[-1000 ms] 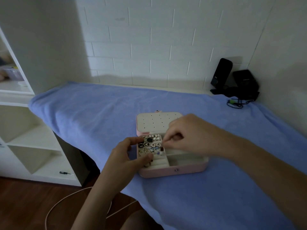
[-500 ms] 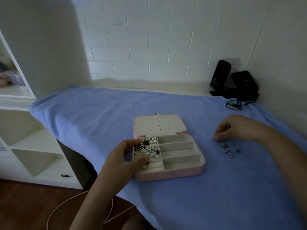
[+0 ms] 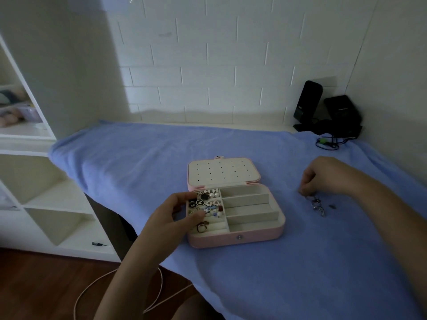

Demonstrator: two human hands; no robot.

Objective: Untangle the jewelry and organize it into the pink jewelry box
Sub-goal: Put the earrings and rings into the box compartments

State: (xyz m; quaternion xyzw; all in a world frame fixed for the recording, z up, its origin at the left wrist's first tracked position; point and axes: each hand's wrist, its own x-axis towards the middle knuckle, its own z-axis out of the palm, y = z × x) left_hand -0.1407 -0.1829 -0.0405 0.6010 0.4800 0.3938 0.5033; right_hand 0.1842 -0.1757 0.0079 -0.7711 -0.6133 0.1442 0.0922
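Biggest thing first: the blue towel [image 3: 254,285] hangs over the table edge at 6 o'clock, so anything that rolls could go over onto the floor. The pink jewelry box [image 3: 254,237] sits open mid-table, with earrings crammed in its 9 o'clock section and the long slots at 3 o'clock bare. The left hand [image 3: 171,215] is curled on the box's 9 o'clock rim, thumb in over the earrings. A twitch there could flick some out.

The right hand [image 3: 323,176] is out at 3 o'clock from the box, fingertips pinching one end of the tangle of rings [image 3: 317,206] on the towel. Lift too fast and I reckon loops snag the terry or a ring drops. The tiny dark bit [image 3: 332,206] just beside it looks easy to lose.
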